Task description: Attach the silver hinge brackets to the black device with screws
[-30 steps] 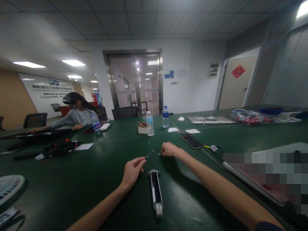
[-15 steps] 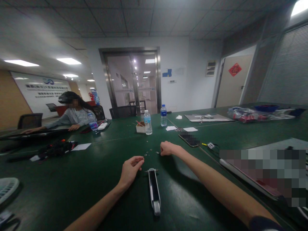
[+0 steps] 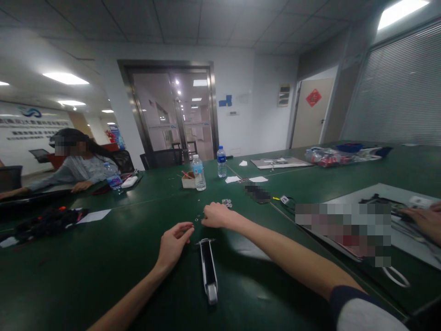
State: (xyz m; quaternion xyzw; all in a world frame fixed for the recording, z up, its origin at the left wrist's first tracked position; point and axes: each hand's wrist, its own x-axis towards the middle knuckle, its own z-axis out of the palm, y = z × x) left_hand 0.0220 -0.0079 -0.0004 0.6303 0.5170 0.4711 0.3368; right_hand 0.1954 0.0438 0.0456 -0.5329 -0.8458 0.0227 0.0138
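Note:
My left hand [image 3: 173,242] is over the green table [image 3: 138,271] with thumb and fingertips brought together. Whatever lies in that pinch is too small to make out. Just to its right, my right hand [image 3: 217,215] is closed with its fingers pointing down at the tabletop, and its fingertips are hidden. A small metal ring [image 3: 196,219] lies between the two hands. Behind my right hand is a little cluster of small metal pieces [image 3: 227,202]. Nearer to me, a long narrow black-and-silver device [image 3: 208,271] with a thin crossbar at its far end lies untouched.
Beyond my hands stand two water bottles [image 3: 199,174] and a small box [image 3: 188,181]. A phone [image 3: 257,193] and papers [image 3: 258,179] lie farther right. Another person's hand [image 3: 422,218] works at the right over a pale board [image 3: 375,195]. A person in a headset [image 3: 70,138] sits at left.
The view has turned right. My right hand has moved left, closer to my left hand, uncovering the cluster of metal pieces. My left hand keeps its pinch near the device.

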